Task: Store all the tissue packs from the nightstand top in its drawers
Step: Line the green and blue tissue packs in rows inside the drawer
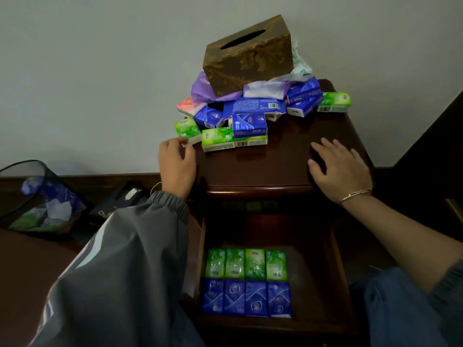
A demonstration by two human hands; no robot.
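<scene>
A heap of green, blue, purple and pink tissue packs (250, 113) lies at the back of the dark wooden nightstand top (275, 161). My left hand (176, 164) is at the top's left edge, its thumb and fingers pinching the end of a pale tissue pack (194, 141) beside a green pack (218, 142). My right hand (340, 166) rests flat on the top at the right, fingers spread, holding nothing. Below, the lower drawer (335, 271) stands pulled out. It holds a row of green packs (245, 264) and, in front of it, a row of blue packs (246, 298).
A brown patterned tissue box (248, 53) sits tilted on the heap. A black mesh wastebasket (37, 196) with wrappers and a black box (117, 201) stand on the floor at the left. The wall is right behind the nightstand.
</scene>
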